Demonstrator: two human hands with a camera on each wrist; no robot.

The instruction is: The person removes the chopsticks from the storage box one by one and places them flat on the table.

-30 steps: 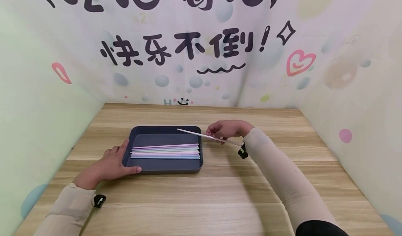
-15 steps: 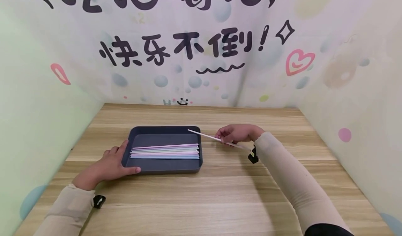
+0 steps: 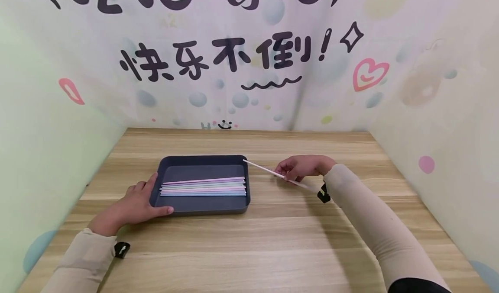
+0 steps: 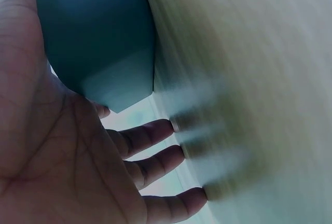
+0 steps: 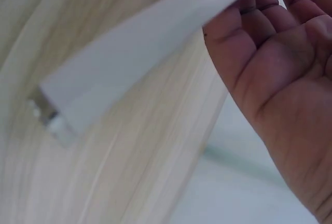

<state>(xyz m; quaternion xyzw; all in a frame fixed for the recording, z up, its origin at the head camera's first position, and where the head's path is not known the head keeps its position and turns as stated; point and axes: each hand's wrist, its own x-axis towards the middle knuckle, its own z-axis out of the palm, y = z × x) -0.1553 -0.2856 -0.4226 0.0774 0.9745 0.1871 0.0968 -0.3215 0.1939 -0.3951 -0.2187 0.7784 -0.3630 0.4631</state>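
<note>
Pinching a thin pale stick (image 3: pixel 265 169) with the right hand (image 3: pixel 306 166), just off to the right of the dark grey tray (image 3: pixel 208 204), fingers curled in close and holding on partway along its length. Holding it at a slant too, far end over by the tray's back right corner, near end running back toward the wrist. Can't tell if actually touching the rim or only lining up with it. At the other end, resting the left hand (image 3: pixel 136 204) against the tray's left side, pretty relaxed, fingers fairly straight, thumb out along the front corner; in the left wrist view, fingertips (image 4: pixel 197 200) down at the wood-look tabletop (image 3: pixel 218 254). Inside the tray, a neat row of skinny sticks (image 3: pixel 202 187) in pink, green, white and blue, lying side by side lengthwise. In the right wrist view, held stick kinda blurry, with a shiny bit at the near end. Also wearing beige sleeves (image 3: pixel 378 215), plus a small black piece (image 3: pixel 122 249) at each wrist. Behind it all, a pale backdrop (image 3: pixel 331 98) with chunky black lettering (image 3: pixel 232 59) and a pink heart (image 3: pixel 368 77).
</note>
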